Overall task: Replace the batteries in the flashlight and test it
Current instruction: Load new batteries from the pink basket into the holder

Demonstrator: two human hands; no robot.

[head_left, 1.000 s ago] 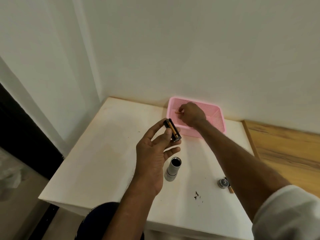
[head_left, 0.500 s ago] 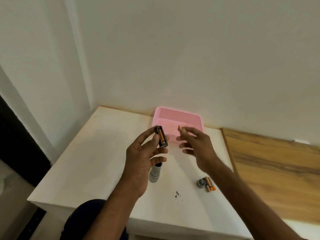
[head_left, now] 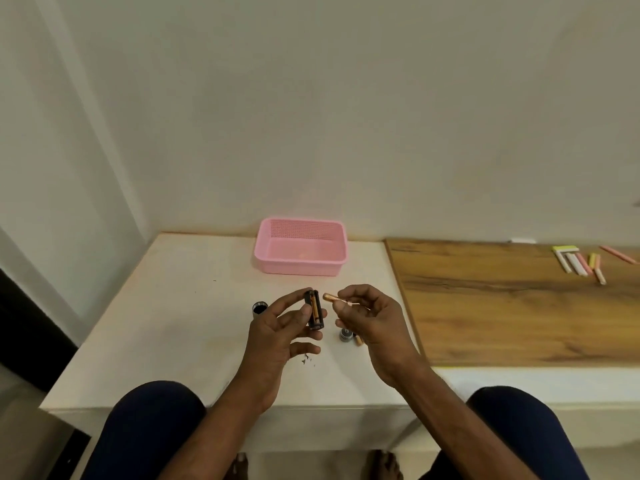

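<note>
My left hand (head_left: 280, 332) holds a black battery holder (head_left: 314, 309) upright above the white table (head_left: 166, 327), with an orange battery showing in it. My right hand (head_left: 370, 320) pinches a small copper-coloured battery (head_left: 331, 298) by one end, its free tip pointing left, just right of the holder's top. The silver flashlight body (head_left: 259, 308) stands on the table behind my left hand, open end up and mostly hidden. The flashlight's end cap (head_left: 345, 334) and a loose battery (head_left: 358, 340) lie under my right hand.
A pink plastic basket (head_left: 300, 261) sits at the back of the table against the wall. A wooden surface (head_left: 512, 306) adjoins on the right, with several coloured sticks (head_left: 581, 263) at its far end. Dark specks (head_left: 306, 359) lie near the front. My knees are below the table edge.
My right hand left the pink basket with a battery and came back beside the holder. My left hand lowered slightly with the holder. The view widened and tilted down.
</note>
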